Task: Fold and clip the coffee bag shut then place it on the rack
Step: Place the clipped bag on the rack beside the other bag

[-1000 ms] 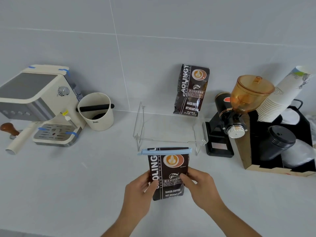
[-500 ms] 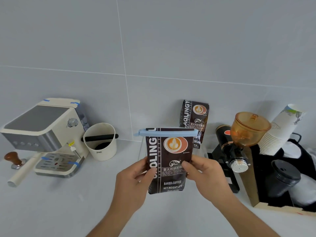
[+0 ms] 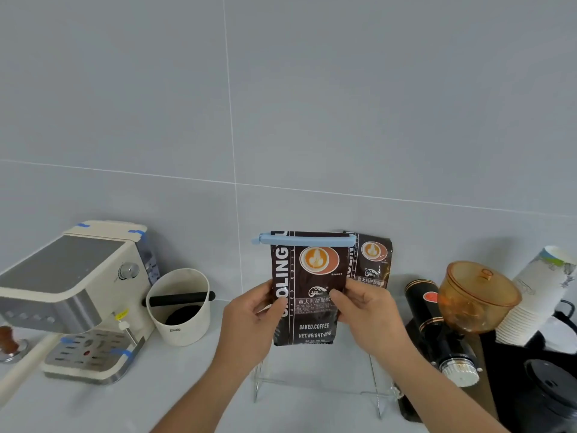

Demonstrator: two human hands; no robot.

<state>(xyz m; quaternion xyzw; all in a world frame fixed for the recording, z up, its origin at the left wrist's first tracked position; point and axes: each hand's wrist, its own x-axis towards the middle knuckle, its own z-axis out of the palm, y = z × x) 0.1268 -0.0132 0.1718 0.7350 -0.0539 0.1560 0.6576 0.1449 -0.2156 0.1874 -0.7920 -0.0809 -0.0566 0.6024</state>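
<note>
A dark brown coffee bag (image 3: 307, 285) hangs upright in the air, its folded top held shut by a long light-blue clip (image 3: 307, 239). My left hand (image 3: 249, 320) grips its left edge and my right hand (image 3: 368, 310) grips its right edge. The bag is above the clear acrylic rack (image 3: 315, 385), which stands on the counter and is partly hidden by the bag and my arms. A second, matching coffee bag (image 3: 373, 260) leans on the wall just behind and to the right.
A cream espresso machine (image 3: 75, 295) and a white knock box (image 3: 179, 306) stand at the left. A coffee grinder with an amber hopper (image 3: 477, 295), stacked paper cups (image 3: 540, 292) and a black lidded cup (image 3: 549, 389) crowd the right.
Both hands have lifted the clipped bag up and away from me, from low over the counter to above the rack. My view has tilted upward toward the wall.
</note>
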